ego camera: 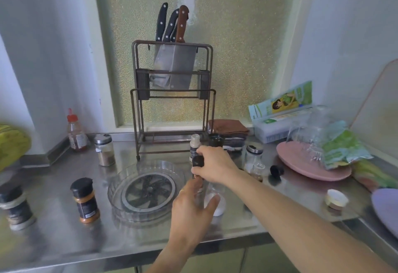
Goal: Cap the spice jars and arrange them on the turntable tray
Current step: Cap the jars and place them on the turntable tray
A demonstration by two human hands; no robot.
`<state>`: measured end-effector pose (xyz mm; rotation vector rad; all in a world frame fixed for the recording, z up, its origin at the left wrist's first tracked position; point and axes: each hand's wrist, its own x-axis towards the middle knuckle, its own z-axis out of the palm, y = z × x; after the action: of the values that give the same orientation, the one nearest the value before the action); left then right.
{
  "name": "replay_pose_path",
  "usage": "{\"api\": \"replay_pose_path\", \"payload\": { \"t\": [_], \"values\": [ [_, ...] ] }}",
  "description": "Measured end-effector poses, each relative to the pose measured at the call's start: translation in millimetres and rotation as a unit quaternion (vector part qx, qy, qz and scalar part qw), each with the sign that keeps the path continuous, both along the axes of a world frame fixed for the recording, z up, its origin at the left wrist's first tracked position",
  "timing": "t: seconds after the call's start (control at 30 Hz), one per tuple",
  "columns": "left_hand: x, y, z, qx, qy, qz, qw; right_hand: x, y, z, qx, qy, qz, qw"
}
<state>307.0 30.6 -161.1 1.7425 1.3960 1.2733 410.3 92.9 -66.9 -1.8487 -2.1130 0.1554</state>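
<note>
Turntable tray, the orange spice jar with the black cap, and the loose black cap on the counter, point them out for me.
turntable tray [120, 178], head view, clear left rim
orange spice jar [86, 204], head view, label on its body
loose black cap [276, 171], head view, its side

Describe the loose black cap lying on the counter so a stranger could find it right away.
Start at the pink plate on the right side of the steel counter. Just left of its near rim lies the loose black cap, tipped on its side, beside a small open glass jar. Unlike the other black caps in view, it sits on no jar and no hand holds it.
</note>
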Motion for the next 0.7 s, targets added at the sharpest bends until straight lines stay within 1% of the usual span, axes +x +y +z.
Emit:
{"api": "replay_pose_path", "payload": {
  "t": [0.17, 0.27, 0.4, 0.47, 0.53, 0.6, 0.7],
  "values": [
    [5, 1, -10, -0.016, 0.005, -0.002, 1.000, 30, -19, 21, 0.046, 0.036, -0.005, 0.998],
    [9, 3, -15, -0.026, 0.008, -0.003, 1.000, 71, -21, 40, 0.078, 0.078, -0.047, 0.993],
    [13, 5, -20, -0.030, 0.003, -0.005, 1.000, 144, -32, 58, 0.099, 0.107, -0.119, 0.982],
    [18, 7, -23, -0.033, 0.005, -0.002, 0.999, 186, -39, 56, 0.102, 0.086, -0.160, 0.978],
    [22, 8, -26, -0.032, 0.002, 0.005, 0.999, 225, -47, 46, 0.079, 0.047, -0.206, 0.974],
    [28, 9, -27, -0.031, 0.001, 0.012, 0.999, 255, -58, 28, 0.022, -0.008, -0.247, 0.969],
    [35, 12, -28, -0.041, -0.004, 0.019, 0.999, 281, -73, -9, -0.056, -0.084, -0.270, 0.957]
  ]
}}
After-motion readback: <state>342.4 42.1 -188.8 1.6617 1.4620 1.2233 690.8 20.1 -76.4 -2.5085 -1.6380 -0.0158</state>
